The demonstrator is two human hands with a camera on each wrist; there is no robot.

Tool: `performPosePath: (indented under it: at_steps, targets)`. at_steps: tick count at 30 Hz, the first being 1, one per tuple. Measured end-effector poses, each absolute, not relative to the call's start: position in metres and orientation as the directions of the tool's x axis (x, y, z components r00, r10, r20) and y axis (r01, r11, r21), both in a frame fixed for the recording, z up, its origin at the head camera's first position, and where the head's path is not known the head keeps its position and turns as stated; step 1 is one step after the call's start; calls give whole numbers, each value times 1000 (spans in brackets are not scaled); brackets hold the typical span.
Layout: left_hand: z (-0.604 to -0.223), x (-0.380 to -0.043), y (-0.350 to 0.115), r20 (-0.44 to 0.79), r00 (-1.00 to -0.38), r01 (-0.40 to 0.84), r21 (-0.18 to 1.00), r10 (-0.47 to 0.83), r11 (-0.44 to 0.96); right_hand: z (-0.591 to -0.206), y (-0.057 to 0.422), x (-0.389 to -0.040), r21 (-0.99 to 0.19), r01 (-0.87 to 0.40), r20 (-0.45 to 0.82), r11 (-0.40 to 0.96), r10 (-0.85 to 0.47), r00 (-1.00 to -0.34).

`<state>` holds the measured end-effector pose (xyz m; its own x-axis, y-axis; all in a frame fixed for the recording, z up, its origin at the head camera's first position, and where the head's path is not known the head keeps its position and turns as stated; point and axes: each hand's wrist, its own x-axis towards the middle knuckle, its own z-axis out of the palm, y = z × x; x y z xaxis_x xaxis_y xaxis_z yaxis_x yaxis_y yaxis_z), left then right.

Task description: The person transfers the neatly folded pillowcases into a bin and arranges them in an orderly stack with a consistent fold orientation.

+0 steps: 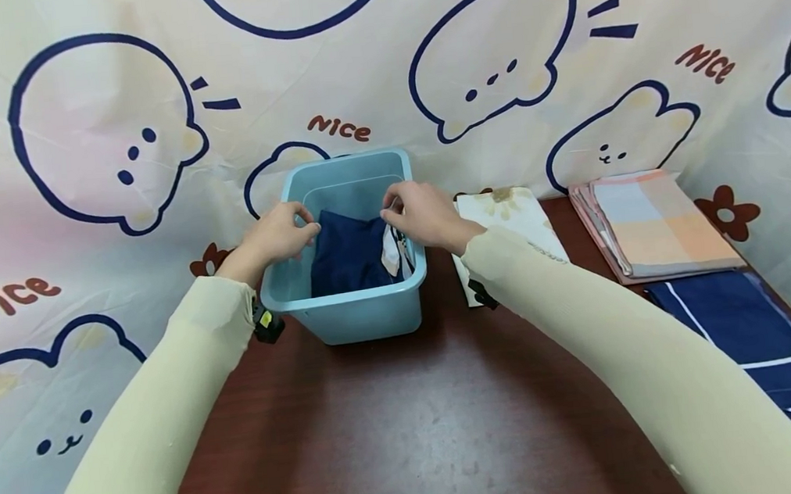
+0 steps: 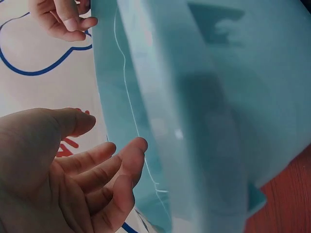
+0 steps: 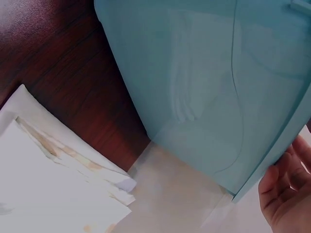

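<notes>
A light blue plastic bin (image 1: 366, 318) stands on the table against the back drape. Inside it lies a navy cloth (image 1: 350, 255), with a white and dark patterned cloth (image 1: 392, 253) along its right side. My left hand (image 1: 274, 235) hovers over the bin's left part, fingers loosely bent and nothing between them in the left wrist view. Over the right rim is my right hand (image 1: 426, 213), thumb and fingers apart and relaxed. In the right wrist view this hand (image 3: 291, 199) shows beside the rim, holding nothing visible. The bin's floor is hidden by the cloths.
Right of the bin lies a folded white cloth with flowers (image 1: 517, 224), partly behind the right forearm. Farther right are a folded peach and grey checked cloth (image 1: 669, 223) and a folded navy cloth with white lines (image 1: 748, 326). A printed drape (image 1: 500, 151) closes off the back.
</notes>
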<state>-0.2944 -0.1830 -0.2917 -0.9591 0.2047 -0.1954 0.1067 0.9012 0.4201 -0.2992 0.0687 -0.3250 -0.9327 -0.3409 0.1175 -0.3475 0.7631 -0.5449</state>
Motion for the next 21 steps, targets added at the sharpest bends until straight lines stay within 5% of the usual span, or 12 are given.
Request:
performPosePath:
  at_steps: [21]
  targets:
    - [-297,-274,-171,-128,-964,120,574,233,810,-325,89,-281,-613,-380,175,693,-350,-920]
